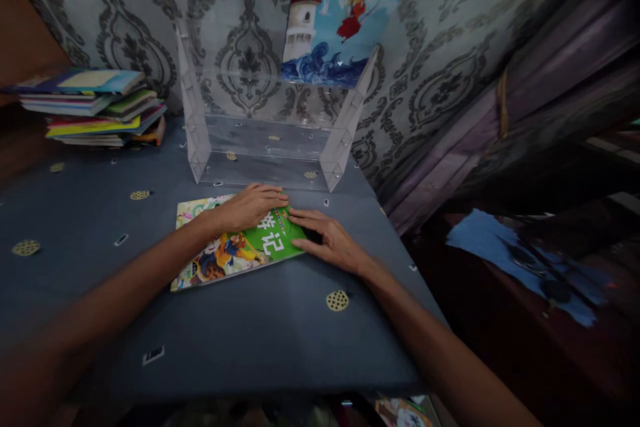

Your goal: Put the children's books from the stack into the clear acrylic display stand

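Observation:
A children's picture book [233,253] with a green and illustrated cover lies closed and flat on the table, turned at a slant. My left hand [254,207] rests flat across the upper part of its cover, fingers stretched out to the right and hiding part of the title. At the book's right edge is my right hand [330,240], its fingertips and thumb touching the cover's edge with a gap between them. Just behind the book stands a clear acrylic rack [270,163] with tiered shelves.
On the left of the patterned blue-grey table [240,353] is a stack of books [100,110]. A picture-covered book or poster [340,17] stands upright behind the rack, before the papered wall. A purple curtain [460,153] hangs at right; a blue cloth [520,260] lies beyond the table edge.

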Demonstrator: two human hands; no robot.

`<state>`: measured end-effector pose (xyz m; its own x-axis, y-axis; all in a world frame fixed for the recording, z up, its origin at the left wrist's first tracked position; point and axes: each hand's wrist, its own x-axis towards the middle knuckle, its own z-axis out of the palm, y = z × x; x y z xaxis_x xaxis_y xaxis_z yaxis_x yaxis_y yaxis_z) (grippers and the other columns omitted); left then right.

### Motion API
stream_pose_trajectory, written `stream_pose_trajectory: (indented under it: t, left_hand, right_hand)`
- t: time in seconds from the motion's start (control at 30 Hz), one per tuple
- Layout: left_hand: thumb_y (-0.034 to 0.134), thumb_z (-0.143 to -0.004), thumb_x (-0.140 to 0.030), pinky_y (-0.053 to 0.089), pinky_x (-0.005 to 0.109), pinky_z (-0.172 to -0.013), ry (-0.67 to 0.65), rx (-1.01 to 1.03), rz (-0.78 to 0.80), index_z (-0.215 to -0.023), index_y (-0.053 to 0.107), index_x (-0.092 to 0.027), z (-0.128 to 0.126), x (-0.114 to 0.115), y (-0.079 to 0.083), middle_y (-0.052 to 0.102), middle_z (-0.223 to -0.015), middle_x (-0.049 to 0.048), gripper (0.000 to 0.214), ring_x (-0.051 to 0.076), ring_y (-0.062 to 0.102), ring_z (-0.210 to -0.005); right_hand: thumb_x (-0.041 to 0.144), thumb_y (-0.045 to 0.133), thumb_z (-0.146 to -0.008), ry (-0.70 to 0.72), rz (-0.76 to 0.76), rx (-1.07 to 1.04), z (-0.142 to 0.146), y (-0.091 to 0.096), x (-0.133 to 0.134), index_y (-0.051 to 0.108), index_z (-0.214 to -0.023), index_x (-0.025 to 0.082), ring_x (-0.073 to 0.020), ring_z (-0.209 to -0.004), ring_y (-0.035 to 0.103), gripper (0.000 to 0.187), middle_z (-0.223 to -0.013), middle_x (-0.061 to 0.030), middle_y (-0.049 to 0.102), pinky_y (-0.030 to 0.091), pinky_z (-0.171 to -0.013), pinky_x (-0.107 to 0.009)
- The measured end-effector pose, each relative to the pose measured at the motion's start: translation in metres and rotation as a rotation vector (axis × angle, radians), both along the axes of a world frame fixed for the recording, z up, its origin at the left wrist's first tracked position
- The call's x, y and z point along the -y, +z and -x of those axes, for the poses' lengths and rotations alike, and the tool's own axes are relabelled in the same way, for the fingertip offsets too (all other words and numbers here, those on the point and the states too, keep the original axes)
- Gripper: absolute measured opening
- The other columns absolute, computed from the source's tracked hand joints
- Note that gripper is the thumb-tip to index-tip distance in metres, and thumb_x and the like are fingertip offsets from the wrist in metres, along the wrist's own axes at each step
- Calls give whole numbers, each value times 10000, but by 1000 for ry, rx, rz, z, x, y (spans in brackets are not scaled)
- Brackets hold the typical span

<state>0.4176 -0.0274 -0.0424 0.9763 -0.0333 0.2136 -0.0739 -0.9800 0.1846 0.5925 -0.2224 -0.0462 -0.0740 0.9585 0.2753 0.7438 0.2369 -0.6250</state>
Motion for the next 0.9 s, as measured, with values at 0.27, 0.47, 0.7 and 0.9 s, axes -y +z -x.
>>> stream_pose_trajectory:
  t: [0.27, 0.47, 0.7, 0.9]
  left_hand:
    - [401, -995, -117, 321, 393, -1126, 28, 0, 2, -1410, 527, -255, 0, -1, -6, 577, -1447, 42, 455, 183, 439, -1391]
    - [387, -1003, -162, 335, 410, -1121, 66, 2, 9, -1401, 545, -234, 6, 2, -4, 582, -1441, 58, 434, 203, 467, -1371]
    - [361, -1008, -196, 374, 416, -1094, 128, 1, -18, -1407, 542, -242, 25, -3, 1, 569, -1457, 61, 440, 218, 472, -1371]
    - [332, -1009, -214, 377, 436, -1103, 174, -11, -21, -1391, 557, -237, 31, -4, 5, 573, -1452, 64, 444, 229, 478, -1374]
  right_hand:
    - [486, 775, -808, 96, 71, 17, -7, -2, 4, 470, -1480, 282, -297, -1411, 463, 766, -1552, -120, 453, 395, -1165, -525]
    - [484, 784, -800, 127, 68, -12, -7, -3, 0, 466, -1481, 294, -291, -1418, 454, 775, -1556, -115, 448, 384, -1174, -514]
    - [464, 798, -790, 212, 76, -12, -4, -2, -23, 471, -1477, 266, -294, -1436, 426, 786, -1562, -123, 432, 357, -1187, -521]
    - [461, 784, -808, 248, 73, -8, -2, -2, -34, 452, -1486, 256, -284, -1446, 410, 783, -1564, -116, 427, 346, -1192, -527]
